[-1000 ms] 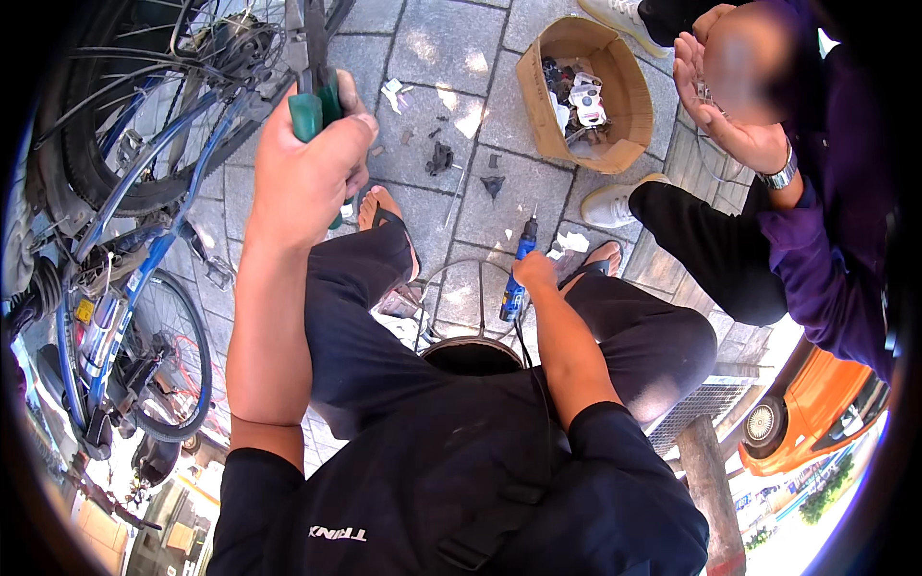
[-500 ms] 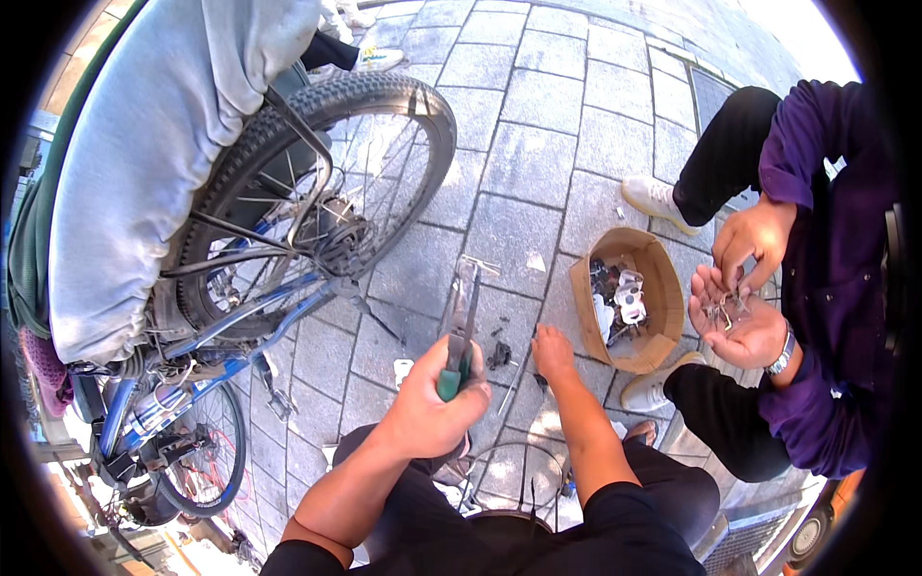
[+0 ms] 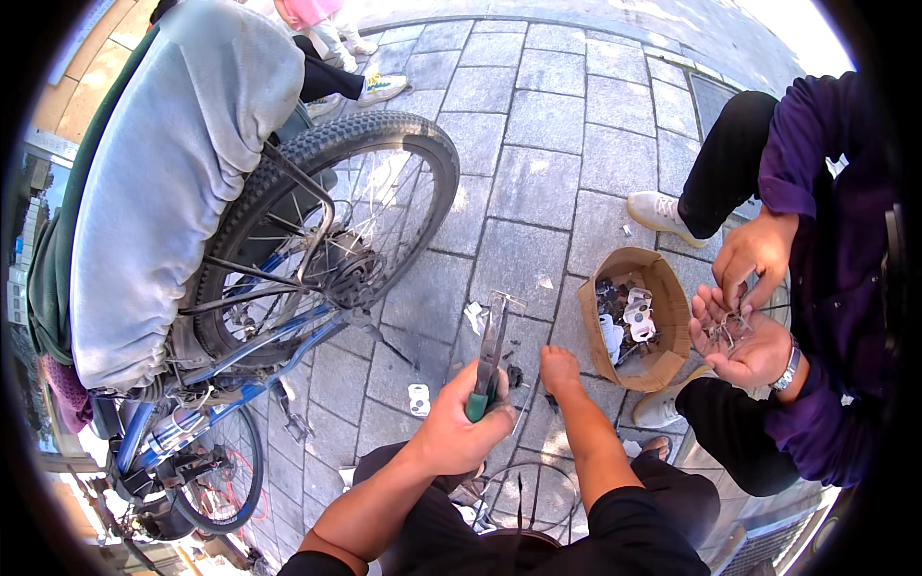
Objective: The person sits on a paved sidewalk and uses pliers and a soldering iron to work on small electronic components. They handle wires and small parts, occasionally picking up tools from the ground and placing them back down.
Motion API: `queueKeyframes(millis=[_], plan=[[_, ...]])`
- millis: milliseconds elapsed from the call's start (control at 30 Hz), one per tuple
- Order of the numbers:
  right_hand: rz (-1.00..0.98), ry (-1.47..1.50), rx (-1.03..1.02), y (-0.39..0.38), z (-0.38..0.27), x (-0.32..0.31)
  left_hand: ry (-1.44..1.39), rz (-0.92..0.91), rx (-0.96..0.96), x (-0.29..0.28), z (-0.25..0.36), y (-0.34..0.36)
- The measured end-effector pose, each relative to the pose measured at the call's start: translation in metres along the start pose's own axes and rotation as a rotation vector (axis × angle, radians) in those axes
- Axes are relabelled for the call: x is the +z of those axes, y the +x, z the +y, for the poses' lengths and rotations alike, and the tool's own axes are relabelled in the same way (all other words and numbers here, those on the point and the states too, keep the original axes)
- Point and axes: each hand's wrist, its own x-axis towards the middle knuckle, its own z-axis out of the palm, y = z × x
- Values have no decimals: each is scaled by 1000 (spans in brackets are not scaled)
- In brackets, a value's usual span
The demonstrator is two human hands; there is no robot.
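My left hand [image 3: 463, 422] is closed round a long, narrow metal tool [image 3: 493, 341] with a green grip, held upright over the paving. Its exact kind I cannot make out. A thin, light-coloured strip [image 3: 509, 301] lies crosswise at its tip; whether it touches the tool is unclear. To the right, my right hand [image 3: 559, 371] is closed, fingers curled and low near the ground; what it holds, if anything, is hidden. Small dark bits [image 3: 515, 375] lie on the paving between my hands. The cardboard box [image 3: 594, 331] beside my right hand contains white pieces and dark parts.
At the left stands a blue bicycle [image 3: 240, 392], its rear wheel [image 3: 447, 173] near me and a grey cover [image 3: 182, 202] over it. On the right, a seated person in purple sorts small metal pieces [image 3: 727, 333] in a palm. A white card [image 3: 419, 399] lies on the paving.
My left hand and the tool appear slightly farther right and lower in view. The whole scene has shifted slightly downward. The other person's fingers remain over the small pieces.
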Motion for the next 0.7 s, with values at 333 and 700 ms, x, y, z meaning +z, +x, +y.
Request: queueKeyframes(millis=[333,700], plan=[[-101,111,13,2,-10,-21,54,-11,52,9,2,4],[364,996,56,-3,-78,-169,7,38,216,32,8,7]])
